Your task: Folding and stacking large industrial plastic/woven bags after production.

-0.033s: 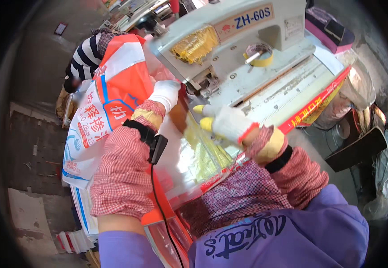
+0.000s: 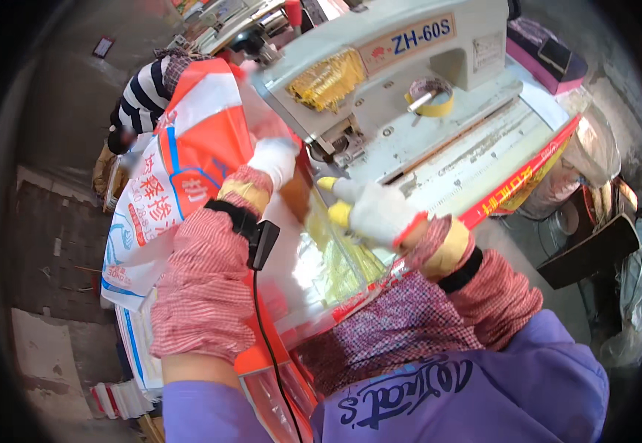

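Note:
My left hand (image 2: 273, 159), in a white glove, is closed at the edge of a large red, white and blue printed bag (image 2: 221, 140). Its fingertips are partly hidden against the bag beside the head of a grey sewing machine (image 2: 402, 52). To its right, my right hand (image 2: 376, 210) wears a white glove with yellow fingertips. Its thumb and fingers point left and stand apart, with nothing seen between them. Beneath the right hand lies a shiny, yellowish, see-through surface (image 2: 339, 258) on the machine table.
A tape roll (image 2: 435, 100) rests on the machine bed, and a red and yellow strip (image 2: 524, 173) edges the table. A purple box (image 2: 546, 55) stands far right. At the upper left is a person in a striped top (image 2: 143, 92). A black cable (image 2: 265, 332) hangs from my left wrist.
The view has shifted very slightly, so the machine sits a little farther right. Both hands keep nearly the same places.

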Available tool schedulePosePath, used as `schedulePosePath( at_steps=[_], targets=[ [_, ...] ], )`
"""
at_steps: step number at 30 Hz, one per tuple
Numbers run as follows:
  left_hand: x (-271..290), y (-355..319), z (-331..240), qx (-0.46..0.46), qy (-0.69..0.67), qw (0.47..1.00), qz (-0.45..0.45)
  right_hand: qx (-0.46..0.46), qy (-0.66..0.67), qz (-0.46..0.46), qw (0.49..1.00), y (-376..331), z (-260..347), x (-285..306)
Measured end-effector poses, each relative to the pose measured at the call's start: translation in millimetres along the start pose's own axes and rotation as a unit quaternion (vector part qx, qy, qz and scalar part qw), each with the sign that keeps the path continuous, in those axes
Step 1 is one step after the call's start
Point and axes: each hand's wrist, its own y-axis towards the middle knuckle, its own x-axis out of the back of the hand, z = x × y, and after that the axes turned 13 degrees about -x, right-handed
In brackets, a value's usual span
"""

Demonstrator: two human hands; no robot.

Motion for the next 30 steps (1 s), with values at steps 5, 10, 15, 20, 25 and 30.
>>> schedulePosePath(
  at_steps=[5, 10, 15, 20, 25, 30],
  targets=[
    [100.8, -89.9, -67.5, -0.038, -0.111, 0.984, 0.134, 0.076, -0.243, -0.096, 0.962, 30.2, -3.7, -33.4],
    [201.4, -194.6, -80.9, -0.053, 0.197, 0.971, -0.126, -0.019, -0.300, -0.146, 0.942, 70.4, 12.9, -47.2],
    [206.2, -262.4, -51.8, 0.089, 0.191, 0.899, -0.383, 0.208, -0.281, -0.121, 0.929, 44.9, 61.8, -65.5],
    [117.2, -306.3, -43.5, 0.179, -0.192, 0.894, -0.364, 0.200, 0.169, -0.025, 0.965, -26.1, 68.8, -50.9],
    [15.6, -314.1, -61.2, 0.208, -0.028, 0.964, -0.166, 0.156, 0.451, -0.039, 0.878, -56.0, 51.5, -7.8],
    [-18.8, -316.1, -47.7, 0.322, 0.090, 0.938, -0.094, 0.150, 0.327, -0.080, 0.930, -61.2, 28.8, -17.5]
  ],
)
